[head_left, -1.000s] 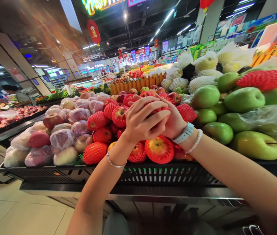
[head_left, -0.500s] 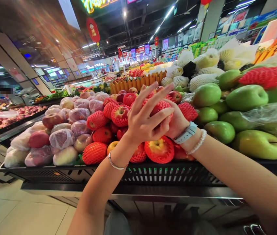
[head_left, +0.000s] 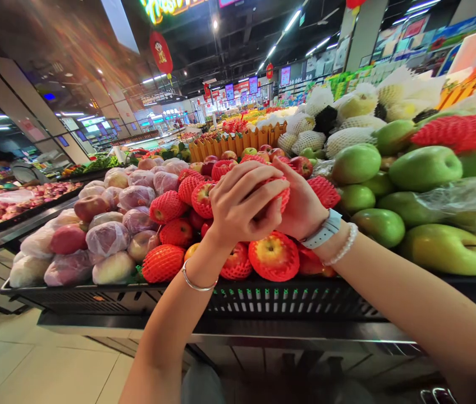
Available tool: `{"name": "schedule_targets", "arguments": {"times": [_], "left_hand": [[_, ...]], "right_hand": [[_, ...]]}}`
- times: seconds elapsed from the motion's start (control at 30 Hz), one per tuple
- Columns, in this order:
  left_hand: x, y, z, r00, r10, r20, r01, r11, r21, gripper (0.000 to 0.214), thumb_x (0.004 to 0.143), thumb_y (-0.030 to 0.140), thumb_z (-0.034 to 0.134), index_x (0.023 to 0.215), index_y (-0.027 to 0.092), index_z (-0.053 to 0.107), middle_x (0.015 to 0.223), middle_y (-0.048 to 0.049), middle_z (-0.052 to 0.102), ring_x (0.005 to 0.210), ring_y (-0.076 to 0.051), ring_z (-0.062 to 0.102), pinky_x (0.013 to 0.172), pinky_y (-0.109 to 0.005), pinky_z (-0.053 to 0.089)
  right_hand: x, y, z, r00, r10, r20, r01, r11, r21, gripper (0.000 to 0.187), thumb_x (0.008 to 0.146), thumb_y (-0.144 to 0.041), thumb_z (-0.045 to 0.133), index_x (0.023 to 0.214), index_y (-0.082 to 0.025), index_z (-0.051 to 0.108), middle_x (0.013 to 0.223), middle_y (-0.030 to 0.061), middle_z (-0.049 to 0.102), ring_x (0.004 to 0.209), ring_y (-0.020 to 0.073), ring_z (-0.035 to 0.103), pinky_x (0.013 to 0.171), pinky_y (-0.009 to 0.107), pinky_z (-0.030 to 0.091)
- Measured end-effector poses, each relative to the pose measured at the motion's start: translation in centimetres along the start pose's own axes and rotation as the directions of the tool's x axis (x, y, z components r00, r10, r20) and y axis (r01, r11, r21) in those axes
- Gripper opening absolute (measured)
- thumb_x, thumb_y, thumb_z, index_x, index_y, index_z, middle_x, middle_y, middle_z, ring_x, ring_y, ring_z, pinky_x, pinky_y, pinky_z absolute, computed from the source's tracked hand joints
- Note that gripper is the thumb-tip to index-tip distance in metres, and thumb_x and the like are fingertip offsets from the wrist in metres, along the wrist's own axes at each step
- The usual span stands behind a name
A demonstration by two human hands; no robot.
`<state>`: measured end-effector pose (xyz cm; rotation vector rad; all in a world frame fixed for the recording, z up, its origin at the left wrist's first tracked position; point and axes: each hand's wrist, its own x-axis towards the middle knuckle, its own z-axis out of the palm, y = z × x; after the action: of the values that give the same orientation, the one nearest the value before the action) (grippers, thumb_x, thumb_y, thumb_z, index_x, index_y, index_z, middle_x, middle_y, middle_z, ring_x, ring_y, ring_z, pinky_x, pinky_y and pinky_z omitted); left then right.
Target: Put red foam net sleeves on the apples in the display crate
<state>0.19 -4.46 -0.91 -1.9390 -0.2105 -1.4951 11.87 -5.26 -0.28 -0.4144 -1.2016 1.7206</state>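
Observation:
Both my hands are up over a heap of red apples in red foam nets. My left hand (head_left: 242, 205) curls its fingers over a netted red apple (head_left: 280, 193), and my right hand (head_left: 303, 205) cups the same apple from the right side. The apple is mostly hidden between my palms. A bangle sits on my left wrist, a watch and a bead bracelet on my right. Just below my hands lies another netted apple (head_left: 274, 256) at the front of the pile.
A black slotted crate rim (head_left: 263, 297) runs along the front of the display. Plastic-wrapped apples (head_left: 107, 238) lie to the left, large green apples (head_left: 425, 168) and a clear bag (head_left: 469, 207) to the right. White-netted fruit (head_left: 347, 137) sits behind. Tiled floor lies lower left.
Half a second ago my left fingers were spread open above the apple; now they have closed down over it again. My right hand stays under the apple.

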Motion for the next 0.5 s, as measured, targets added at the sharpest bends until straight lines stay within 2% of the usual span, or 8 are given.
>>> {"name": "schedule_targets", "arguments": {"times": [0.07,0.17,0.3,0.4,0.47,0.5], "left_hand": [[0.0,-0.3,-0.3,1.0,-0.008,-0.004,0.008,0.999,0.034,0.021,0.089,0.022,0.044,0.093,0.022,0.065,0.092,-0.0035,0.071,0.089,-0.017,0.066,0.082,-0.037,0.058],[-0.3,-1.0,-1.0,0.998,0.003,0.058,-0.011,0.99,0.144,0.026,0.093,0.029,0.04,0.096,0.023,0.066,0.092,-0.004,0.07,0.092,-0.019,0.066,0.083,-0.041,0.057],[-0.6,-1.7,-1.7,0.988,0.011,0.151,-0.037,0.984,0.172,0.023,0.091,0.035,0.047,0.099,0.025,0.067,0.096,-0.0039,0.07,0.097,-0.022,0.066,0.087,-0.045,0.055],[-0.7,-1.5,-1.5,0.984,0.031,0.177,-0.057,0.988,0.144,0.02,0.09,0.033,0.05,0.1,0.026,0.067,0.1,-0.0031,0.07,0.101,-0.022,0.065,0.089,-0.045,0.054],[-0.8,-1.1,-1.0,0.981,0.089,0.17,-0.112,0.985,0.133,0.018,0.089,0.029,0.052,0.099,0.026,0.066,0.099,-0.0019,0.07,0.1,-0.021,0.065,0.086,-0.041,0.056],[-0.8,-0.9,-0.8,0.978,0.125,0.166,-0.148,0.98,0.134,0.016,0.089,0.027,0.052,0.098,0.025,0.066,0.098,-0.0015,0.071,0.099,-0.02,0.065,0.084,-0.039,0.056]], "right_hand": [[0.0,-0.5,0.1,0.997,0.061,0.053,-0.066,0.993,0.096,0.053,0.097,-0.057,0.022,0.085,-0.024,0.061,0.081,0.0009,0.066,0.095,0.0123,0.066,0.085,0.03,0.057],[0.1,-0.8,0.3,0.993,0.089,0.074,-0.099,0.984,0.147,0.055,0.094,-0.064,0.028,0.085,-0.023,0.063,0.08,0.0014,0.068,0.099,0.0145,0.066,0.085,0.033,0.058],[0.2,-1.1,0.2,0.995,0.063,0.08,-0.082,0.961,0.263,0.069,0.097,-0.061,0.01,0.084,-0.023,0.066,0.077,-0.0025,0.07,0.098,0.0083,0.067,0.084,0.023,0.055],[0.2,-1.0,0.0,0.995,0.027,0.091,-0.05,0.964,0.263,0.078,0.096,-0.056,-0.004,0.085,-0.023,0.067,0.077,-0.0084,0.07,0.09,0.0034,0.068,0.083,0.02,0.051],[0.2,-0.8,0.0,0.995,0.019,0.096,-0.043,0.966,0.254,0.076,0.096,-0.059,0.001,0.083,-0.024,0.068,0.079,-0.0094,0.069,0.086,0.003,0.068,0.082,0.021,0.052],[0.2,-0.7,0.0,0.996,0.015,0.092,-0.039,0.963,0.268,0.071,0.097,-0.061,0.008,0.083,-0.025,0.068,0.079,-0.0087,0.069,0.085,0.0031,0.068,0.081,0.019,0.052]]}}
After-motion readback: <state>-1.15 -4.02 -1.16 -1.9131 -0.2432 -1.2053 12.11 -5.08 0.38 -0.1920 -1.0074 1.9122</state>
